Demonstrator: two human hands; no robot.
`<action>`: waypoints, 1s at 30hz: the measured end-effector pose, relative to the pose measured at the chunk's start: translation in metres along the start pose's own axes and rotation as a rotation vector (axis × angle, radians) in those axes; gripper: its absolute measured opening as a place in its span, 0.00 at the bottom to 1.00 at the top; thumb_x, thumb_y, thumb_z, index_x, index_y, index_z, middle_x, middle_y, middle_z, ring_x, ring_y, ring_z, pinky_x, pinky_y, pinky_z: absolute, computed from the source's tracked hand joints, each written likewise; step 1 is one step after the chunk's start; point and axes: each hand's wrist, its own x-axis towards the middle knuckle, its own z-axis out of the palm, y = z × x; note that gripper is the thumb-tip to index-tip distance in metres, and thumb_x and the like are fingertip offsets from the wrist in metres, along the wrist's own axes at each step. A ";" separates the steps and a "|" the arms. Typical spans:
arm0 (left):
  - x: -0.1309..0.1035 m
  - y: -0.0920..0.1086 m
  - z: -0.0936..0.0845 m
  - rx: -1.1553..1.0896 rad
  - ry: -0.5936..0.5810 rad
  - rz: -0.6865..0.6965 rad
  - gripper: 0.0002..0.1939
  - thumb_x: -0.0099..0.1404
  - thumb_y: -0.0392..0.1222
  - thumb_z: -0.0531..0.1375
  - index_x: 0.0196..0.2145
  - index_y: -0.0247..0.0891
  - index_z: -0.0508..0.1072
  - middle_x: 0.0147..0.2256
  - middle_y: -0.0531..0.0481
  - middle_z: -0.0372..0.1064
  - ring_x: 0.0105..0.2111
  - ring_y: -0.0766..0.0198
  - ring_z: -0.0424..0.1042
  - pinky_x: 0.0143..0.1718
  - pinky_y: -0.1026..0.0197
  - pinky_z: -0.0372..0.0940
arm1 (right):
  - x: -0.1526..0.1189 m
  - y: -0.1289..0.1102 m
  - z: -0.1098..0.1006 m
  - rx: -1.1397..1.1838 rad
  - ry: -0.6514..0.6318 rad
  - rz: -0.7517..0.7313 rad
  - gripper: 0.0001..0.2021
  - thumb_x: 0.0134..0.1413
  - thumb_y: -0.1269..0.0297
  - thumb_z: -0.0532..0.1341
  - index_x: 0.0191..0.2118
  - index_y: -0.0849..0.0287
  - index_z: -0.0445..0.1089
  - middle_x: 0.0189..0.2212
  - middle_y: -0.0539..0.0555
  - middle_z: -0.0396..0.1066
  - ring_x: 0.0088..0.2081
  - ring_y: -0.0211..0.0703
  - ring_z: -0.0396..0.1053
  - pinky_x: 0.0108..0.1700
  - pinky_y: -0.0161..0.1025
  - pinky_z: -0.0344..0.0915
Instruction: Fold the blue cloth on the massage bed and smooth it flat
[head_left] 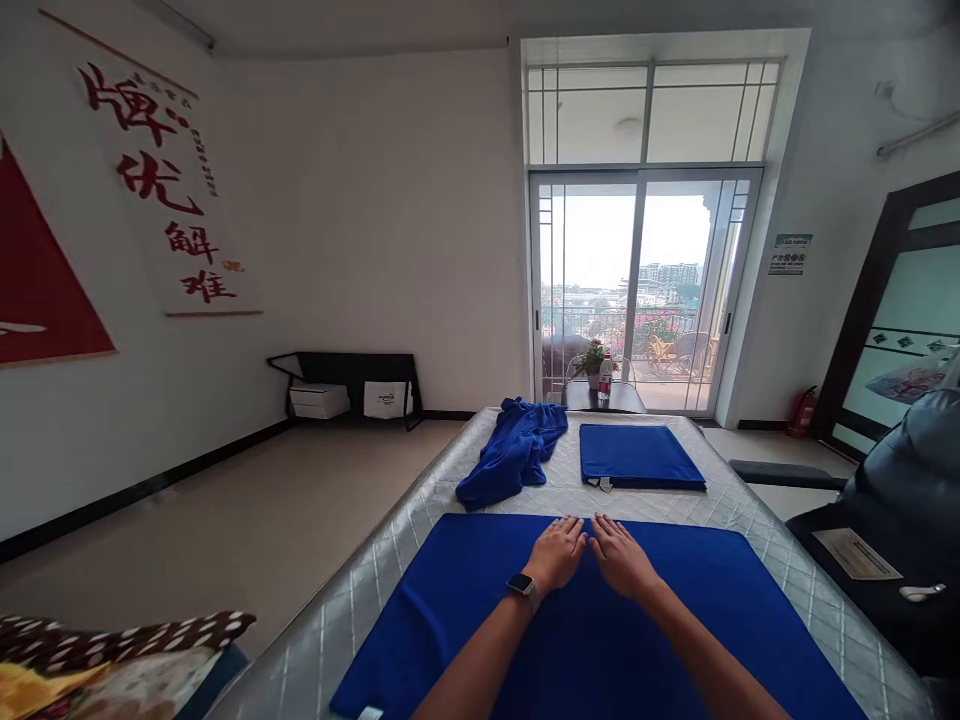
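Note:
A large blue cloth [480, 590] is spread over the near part of a silver quilted mattress [330, 640], with a small white tag at its lower left corner. On its far edge my left hand [559, 550] lies flat, fingers stretched forward, a watch on the wrist. Close beside it, my right hand [619, 555] also rests flat on the cloth. Neither hand grips anything. Beyond them are a crumpled blue cloth [517, 450] on the left and a neatly folded blue cloth [641, 455] with white tags on the right.
At the mattress's far end stands a small table [615, 398] with a plant [594, 362] and a bottle [605, 380]. A dark chair [862, 510] flanks the right side. Patterned fabric [112, 660] lies at lower left. A black rack [352, 375] holds boxes by the wall.

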 end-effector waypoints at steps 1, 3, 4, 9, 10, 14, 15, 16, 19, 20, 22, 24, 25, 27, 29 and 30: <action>-0.001 -0.003 0.003 0.011 0.001 0.003 0.26 0.76 0.45 0.40 0.63 0.33 0.63 0.63 0.39 0.61 0.64 0.56 0.58 0.65 0.49 0.54 | 0.004 -0.004 0.006 0.008 -0.006 0.012 0.32 0.67 0.54 0.36 0.69 0.68 0.50 0.69 0.60 0.48 0.70 0.44 0.42 0.69 0.44 0.40; -0.004 -0.009 0.010 0.028 0.003 0.012 0.26 0.76 0.45 0.39 0.64 0.34 0.61 0.65 0.41 0.59 0.66 0.57 0.55 0.66 0.49 0.52 | 0.009 -0.004 0.017 0.007 -0.010 0.036 0.32 0.67 0.54 0.36 0.69 0.67 0.49 0.69 0.58 0.46 0.70 0.44 0.41 0.69 0.45 0.38; -0.005 -0.012 0.013 0.034 0.004 0.016 0.27 0.76 0.45 0.39 0.65 0.35 0.60 0.65 0.41 0.57 0.67 0.57 0.53 0.66 0.49 0.51 | 0.010 -0.003 0.022 0.001 -0.010 0.041 0.32 0.67 0.54 0.36 0.70 0.66 0.48 0.70 0.58 0.46 0.70 0.44 0.40 0.70 0.45 0.37; -0.002 -0.019 0.026 0.018 -0.006 0.018 0.28 0.76 0.49 0.38 0.67 0.35 0.56 0.67 0.42 0.53 0.68 0.57 0.48 0.67 0.49 0.48 | 0.011 0.003 0.030 -0.034 -0.027 0.024 0.31 0.67 0.56 0.36 0.70 0.63 0.46 0.70 0.56 0.44 0.71 0.42 0.38 0.70 0.46 0.35; -0.001 -0.020 0.028 0.009 -0.009 0.015 0.29 0.76 0.50 0.38 0.67 0.35 0.55 0.67 0.42 0.53 0.68 0.57 0.48 0.67 0.48 0.48 | 0.012 0.003 0.029 -0.040 -0.034 0.024 0.31 0.67 0.56 0.36 0.70 0.64 0.46 0.70 0.56 0.44 0.71 0.42 0.38 0.70 0.45 0.35; 0.000 -0.022 0.028 -0.012 -0.024 0.000 0.29 0.76 0.51 0.37 0.68 0.37 0.53 0.68 0.43 0.52 0.68 0.58 0.48 0.67 0.48 0.47 | 0.013 0.000 0.024 -0.048 -0.059 0.044 0.32 0.67 0.54 0.35 0.70 0.64 0.45 0.70 0.56 0.44 0.71 0.42 0.38 0.70 0.44 0.34; -0.002 -0.023 0.026 -0.012 -0.030 -0.004 0.29 0.76 0.51 0.37 0.69 0.37 0.52 0.68 0.43 0.51 0.68 0.58 0.48 0.68 0.48 0.47 | 0.013 0.000 0.023 -0.046 -0.062 0.050 0.32 0.67 0.53 0.35 0.71 0.64 0.45 0.70 0.56 0.44 0.71 0.41 0.38 0.70 0.44 0.34; -0.003 -0.025 0.024 -0.010 -0.037 -0.010 0.30 0.76 0.52 0.37 0.69 0.38 0.52 0.68 0.43 0.51 0.68 0.58 0.47 0.67 0.48 0.47 | 0.012 -0.001 0.022 -0.042 -0.066 0.053 0.32 0.67 0.53 0.35 0.71 0.63 0.45 0.70 0.55 0.44 0.71 0.41 0.38 0.70 0.44 0.34; -0.013 -0.035 0.013 0.003 -0.062 -0.037 0.31 0.76 0.54 0.37 0.69 0.38 0.53 0.68 0.43 0.50 0.69 0.56 0.47 0.67 0.47 0.47 | 0.008 0.003 0.018 -0.031 -0.076 0.055 0.33 0.67 0.51 0.34 0.71 0.62 0.43 0.71 0.53 0.43 0.71 0.40 0.37 0.70 0.43 0.33; -0.017 -0.042 0.009 0.008 -0.071 -0.047 0.31 0.75 0.55 0.37 0.69 0.39 0.53 0.68 0.43 0.50 0.68 0.56 0.47 0.67 0.47 0.48 | 0.006 0.007 0.017 -0.028 -0.079 0.055 0.33 0.67 0.51 0.34 0.71 0.61 0.43 0.71 0.53 0.42 0.71 0.40 0.36 0.70 0.43 0.33; -0.028 -0.060 0.000 0.018 -0.088 -0.071 0.31 0.75 0.56 0.37 0.69 0.40 0.53 0.68 0.44 0.50 0.68 0.56 0.48 0.67 0.47 0.48 | -0.001 0.019 0.013 -0.028 -0.088 0.057 0.33 0.67 0.50 0.34 0.71 0.61 0.42 0.71 0.52 0.41 0.71 0.40 0.36 0.70 0.43 0.33; -0.041 -0.084 -0.010 0.027 -0.101 -0.104 0.31 0.75 0.56 0.37 0.68 0.40 0.54 0.68 0.45 0.51 0.68 0.56 0.49 0.67 0.48 0.47 | -0.011 0.040 0.009 -0.038 -0.091 0.074 0.34 0.67 0.48 0.34 0.71 0.60 0.43 0.71 0.51 0.41 0.71 0.40 0.35 0.70 0.43 0.34; -0.048 -0.098 -0.015 0.032 -0.105 -0.127 0.32 0.75 0.56 0.38 0.68 0.39 0.54 0.68 0.44 0.51 0.68 0.56 0.49 0.67 0.48 0.47 | -0.017 0.055 0.007 -0.046 -0.088 0.093 0.34 0.67 0.47 0.34 0.71 0.60 0.43 0.71 0.51 0.41 0.71 0.40 0.36 0.70 0.44 0.34; -0.062 -0.127 -0.025 0.041 -0.106 -0.179 0.32 0.75 0.56 0.38 0.68 0.38 0.55 0.68 0.43 0.51 0.68 0.55 0.49 0.67 0.47 0.47 | -0.032 0.091 0.003 -0.075 -0.066 0.150 0.34 0.66 0.47 0.36 0.71 0.60 0.44 0.71 0.51 0.42 0.71 0.41 0.36 0.70 0.45 0.35; -0.078 -0.155 -0.033 0.049 -0.100 -0.232 0.32 0.75 0.56 0.38 0.67 0.36 0.56 0.68 0.42 0.52 0.68 0.53 0.49 0.67 0.45 0.47 | -0.048 0.133 0.001 -0.117 -0.028 0.220 0.34 0.66 0.47 0.36 0.71 0.60 0.44 0.71 0.52 0.43 0.71 0.42 0.38 0.70 0.46 0.37; -0.085 -0.168 -0.037 0.051 -0.089 -0.258 0.32 0.74 0.55 0.39 0.67 0.36 0.57 0.67 0.42 0.52 0.68 0.53 0.49 0.67 0.46 0.47 | -0.056 0.155 0.001 -0.144 -0.008 0.253 0.34 0.66 0.48 0.37 0.71 0.61 0.45 0.70 0.53 0.44 0.70 0.44 0.39 0.70 0.48 0.38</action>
